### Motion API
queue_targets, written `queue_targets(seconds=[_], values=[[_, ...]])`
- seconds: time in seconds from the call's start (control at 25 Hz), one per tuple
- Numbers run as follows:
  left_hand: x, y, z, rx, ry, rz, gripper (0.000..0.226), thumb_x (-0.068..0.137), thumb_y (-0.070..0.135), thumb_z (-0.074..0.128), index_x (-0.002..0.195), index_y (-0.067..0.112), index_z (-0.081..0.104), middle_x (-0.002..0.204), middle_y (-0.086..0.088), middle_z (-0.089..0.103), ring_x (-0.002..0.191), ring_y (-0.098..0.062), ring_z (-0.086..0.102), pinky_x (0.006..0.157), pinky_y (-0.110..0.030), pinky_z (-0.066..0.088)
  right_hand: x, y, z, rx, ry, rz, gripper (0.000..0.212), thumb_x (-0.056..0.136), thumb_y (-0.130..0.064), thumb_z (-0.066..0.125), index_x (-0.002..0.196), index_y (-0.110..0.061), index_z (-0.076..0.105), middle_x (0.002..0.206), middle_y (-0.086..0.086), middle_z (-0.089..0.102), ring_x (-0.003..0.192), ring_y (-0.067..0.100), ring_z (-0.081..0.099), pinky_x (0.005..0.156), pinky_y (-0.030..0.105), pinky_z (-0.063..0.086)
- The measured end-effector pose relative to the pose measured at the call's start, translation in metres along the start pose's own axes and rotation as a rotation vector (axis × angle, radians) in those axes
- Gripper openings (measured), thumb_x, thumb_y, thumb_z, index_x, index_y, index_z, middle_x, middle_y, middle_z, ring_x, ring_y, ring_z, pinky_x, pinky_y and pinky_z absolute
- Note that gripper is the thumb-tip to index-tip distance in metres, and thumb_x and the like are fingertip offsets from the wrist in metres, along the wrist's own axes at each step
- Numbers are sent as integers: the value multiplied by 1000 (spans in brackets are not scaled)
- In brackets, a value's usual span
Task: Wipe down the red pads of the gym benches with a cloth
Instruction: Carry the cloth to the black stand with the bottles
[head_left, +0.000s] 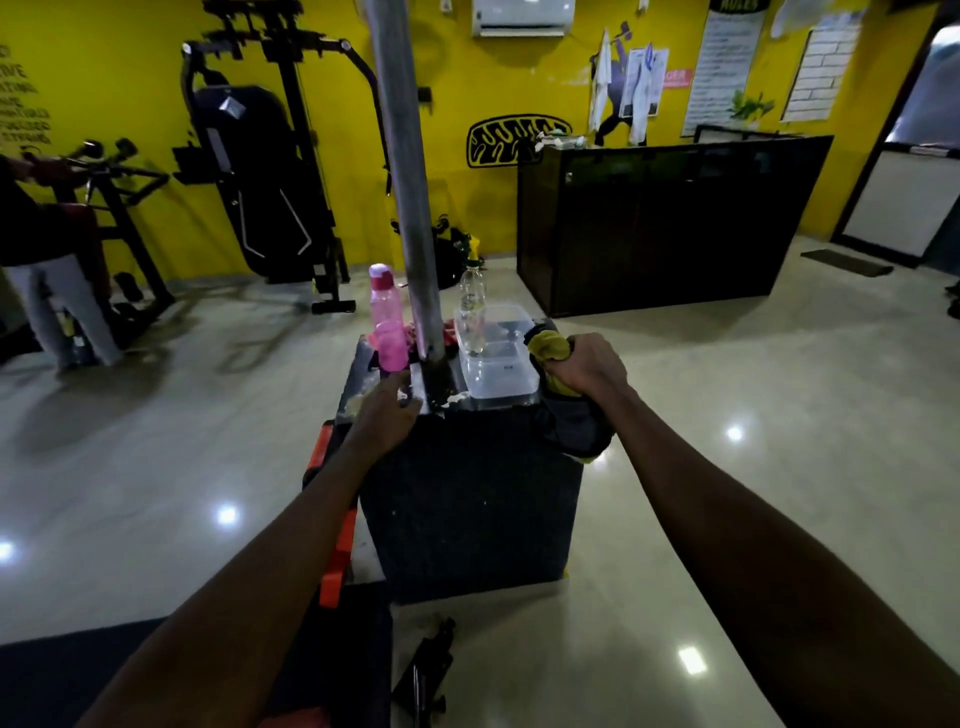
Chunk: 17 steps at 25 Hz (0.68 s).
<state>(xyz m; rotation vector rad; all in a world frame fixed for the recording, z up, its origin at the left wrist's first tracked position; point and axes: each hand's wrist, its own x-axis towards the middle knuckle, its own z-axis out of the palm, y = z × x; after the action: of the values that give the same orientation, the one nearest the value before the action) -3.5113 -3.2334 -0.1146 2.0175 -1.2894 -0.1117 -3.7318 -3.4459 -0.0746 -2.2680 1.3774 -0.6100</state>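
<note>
Loosely bunched yellow cloth (551, 349) — right hand (587, 366) gripping, black box (467, 499).

Only the person's two arms and hands show. The left forearm (249, 587) is bare along all its visible length, lean and smooth, broadening toward the lower edge of the view, and it ends in a bare left hand (387, 415). The right forearm (753, 499) is likewise bare down to the wrist and ends in a bare right hand (587, 366), its knuckles standing out. Dim light hides finer detail on the fingers (402, 384).
</note>
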Motion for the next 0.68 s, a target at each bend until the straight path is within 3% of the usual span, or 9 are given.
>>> queue_targets(seconds=[0.12,0.28,0.48,0.68], values=[[50,1,23,18,-4,-36,41,93,8,63,133,6,53,108,-11,63,93,-27,64,71,-29,49,65,0,-3,5,0,-27,58,82,-49,73,124,-11,62,125,18,62,113,37,61,85,40,48],[107,-2,54,41,34,-88,40,93,0,62,132,-1,53,108,-16,64,80,-22,59,58,-12,41,147,-8,9,87,-15,-19,85,87,-45,73,146,-2,30,146,23,40,131,41,47,102,45,42],[185,-28,83,32,-19,-36,35,93,-1,63,126,-5,54,110,-18,64,90,-23,65,70,-16,53,238,-24,47,167,47,24,78,90,-45,70,144,-3,32,143,23,38,125,44,50,95,46,46],[271,-83,115,-54,-32,-42,41,96,7,61,136,4,49,120,-19,66,91,-20,72,69,-24,61,318,-29,116,178,3,-1,68,89,-44,71,131,-2,38,135,23,38,119,46,51,90,47,47]])
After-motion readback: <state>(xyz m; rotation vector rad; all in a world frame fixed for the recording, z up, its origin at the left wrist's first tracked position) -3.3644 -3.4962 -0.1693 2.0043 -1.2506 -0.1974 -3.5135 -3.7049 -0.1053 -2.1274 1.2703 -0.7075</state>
